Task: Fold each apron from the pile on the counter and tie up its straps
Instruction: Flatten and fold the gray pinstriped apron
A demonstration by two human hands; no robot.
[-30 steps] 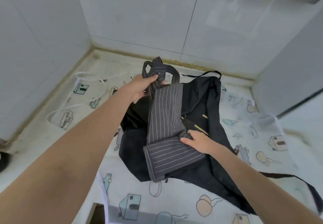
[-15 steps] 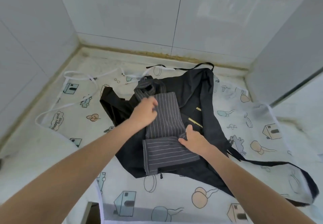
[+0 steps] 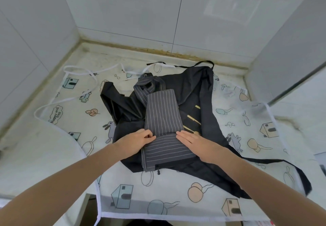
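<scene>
A grey pinstriped apron [image 3: 163, 114] lies folded into a long narrow strip on top of the pile, its near end turned over into a crosswise flap. Its straps [image 3: 147, 86] are bunched at the far end. My left hand [image 3: 137, 142] rests on the left edge at the fold, fingers curled onto the cloth. My right hand [image 3: 193, 142] lies flat on the right side of the flap, fingers straight. Under it spreads a black apron [image 3: 195, 91] with yellow marks. Beneath both lies a white cartoon-print apron [image 3: 153, 192].
The counter [image 3: 26, 157] sits in a corner of white tiled walls, with a panel rising on the right. White straps [image 3: 77, 70] trail at the back left. A black strap [image 3: 289, 165] runs off to the right. The print apron hangs over the near edge.
My left hand let go of the bunched straps at the far end and came back to the fold on the left. My right hand flattened on the flap.
</scene>
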